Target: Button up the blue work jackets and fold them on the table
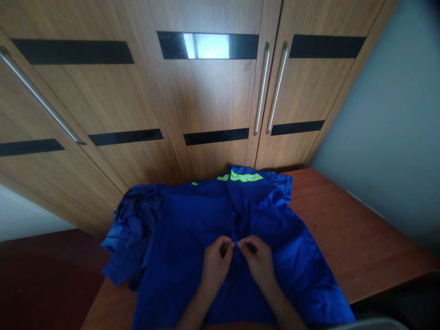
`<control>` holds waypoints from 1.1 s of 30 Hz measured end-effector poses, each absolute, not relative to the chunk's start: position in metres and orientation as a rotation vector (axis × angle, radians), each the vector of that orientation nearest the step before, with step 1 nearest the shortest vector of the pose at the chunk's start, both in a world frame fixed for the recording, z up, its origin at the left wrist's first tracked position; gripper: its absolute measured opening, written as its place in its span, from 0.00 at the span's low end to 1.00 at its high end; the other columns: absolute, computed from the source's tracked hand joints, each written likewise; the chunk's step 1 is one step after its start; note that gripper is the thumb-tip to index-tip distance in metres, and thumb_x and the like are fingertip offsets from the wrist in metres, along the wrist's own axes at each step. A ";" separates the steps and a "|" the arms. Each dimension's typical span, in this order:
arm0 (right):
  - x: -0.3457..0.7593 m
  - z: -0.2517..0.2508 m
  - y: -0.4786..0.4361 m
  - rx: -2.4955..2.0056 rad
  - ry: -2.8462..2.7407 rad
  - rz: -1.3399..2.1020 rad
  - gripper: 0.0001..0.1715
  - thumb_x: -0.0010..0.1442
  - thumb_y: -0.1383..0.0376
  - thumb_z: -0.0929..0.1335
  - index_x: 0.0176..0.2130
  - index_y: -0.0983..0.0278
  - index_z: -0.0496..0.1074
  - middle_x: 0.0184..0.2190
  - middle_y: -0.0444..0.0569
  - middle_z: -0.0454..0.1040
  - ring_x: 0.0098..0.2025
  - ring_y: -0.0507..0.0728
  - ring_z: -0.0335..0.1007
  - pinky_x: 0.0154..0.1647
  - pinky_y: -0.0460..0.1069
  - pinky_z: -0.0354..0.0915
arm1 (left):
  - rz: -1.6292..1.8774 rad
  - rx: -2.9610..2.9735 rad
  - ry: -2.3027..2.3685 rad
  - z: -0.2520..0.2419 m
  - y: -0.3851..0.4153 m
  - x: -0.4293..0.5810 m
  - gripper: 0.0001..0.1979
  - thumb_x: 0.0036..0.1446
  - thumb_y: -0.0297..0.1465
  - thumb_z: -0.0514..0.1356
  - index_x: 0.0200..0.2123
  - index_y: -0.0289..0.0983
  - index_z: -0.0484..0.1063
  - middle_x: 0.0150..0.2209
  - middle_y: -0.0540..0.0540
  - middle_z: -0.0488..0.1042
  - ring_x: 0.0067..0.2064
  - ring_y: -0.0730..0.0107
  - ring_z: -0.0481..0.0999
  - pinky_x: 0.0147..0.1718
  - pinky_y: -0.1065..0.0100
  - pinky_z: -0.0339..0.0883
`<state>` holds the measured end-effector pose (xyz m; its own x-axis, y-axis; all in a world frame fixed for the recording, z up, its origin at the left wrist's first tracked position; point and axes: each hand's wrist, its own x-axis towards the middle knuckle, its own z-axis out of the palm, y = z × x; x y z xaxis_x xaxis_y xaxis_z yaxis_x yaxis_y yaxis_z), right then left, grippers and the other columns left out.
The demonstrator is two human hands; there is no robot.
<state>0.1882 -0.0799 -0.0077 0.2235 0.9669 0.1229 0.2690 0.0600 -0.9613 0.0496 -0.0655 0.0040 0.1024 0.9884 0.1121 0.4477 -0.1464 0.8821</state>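
Note:
A blue garment (192, 229) with bright yellow-green and silver strips near its top lies spread out on a reddish-brown wooden surface. My left hand (217, 261) pinches the cloth at the garment's middle front seam. Facing it, my right hand (257, 259) pinches the same seam from the other side, thumb and forefinger together. A small light-blue spot, perhaps a button, shows between the two fingertips. Bunched dark-blue cloth (134, 233) lies at the garment's left side.
Behind the garment stands a wooden wardrobe (209, 91) with black strips and long metal handles. A grey-blue wall (388, 137) rises on the right. Bare wooden surface (330, 229) shows to the garment's right, and dark floor (44, 275) lies at the lower left.

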 end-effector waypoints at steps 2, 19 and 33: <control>0.187 -0.011 -0.078 -1.403 -1.145 0.952 0.10 0.54 0.60 0.68 0.26 0.63 0.75 0.24 0.46 0.74 0.28 0.56 0.69 0.31 0.47 0.63 | 0.997 1.809 1.432 0.005 -0.067 0.049 0.09 0.58 0.34 0.54 0.30 0.38 0.71 0.27 0.49 0.73 0.30 0.68 0.72 0.31 0.70 0.63; 0.212 0.004 0.000 -1.850 -1.409 0.604 0.17 0.54 0.65 0.66 0.45 0.58 0.72 0.30 0.44 0.76 0.35 0.57 0.72 0.34 0.49 0.60 | 0.757 1.873 1.358 0.025 -0.074 0.050 0.05 0.57 0.28 0.52 0.29 0.39 0.65 0.24 0.53 0.67 0.26 0.73 0.68 0.27 0.74 0.57; 0.239 -0.023 -0.002 -1.798 -1.278 0.644 0.07 0.55 0.66 0.66 0.37 0.60 0.70 0.26 0.45 0.71 0.30 0.56 0.70 0.32 0.48 0.62 | 0.264 2.181 1.709 0.030 -0.065 0.039 0.05 0.55 0.27 0.54 0.33 0.41 0.69 0.31 0.48 0.75 0.31 0.64 0.76 0.27 0.69 0.57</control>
<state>0.2386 -0.0018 -0.0225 0.3540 0.9339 0.0501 0.5150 -0.1499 -0.8440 0.0391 -0.0654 0.0302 0.2524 0.9650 -0.0711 0.8986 -0.2065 0.3871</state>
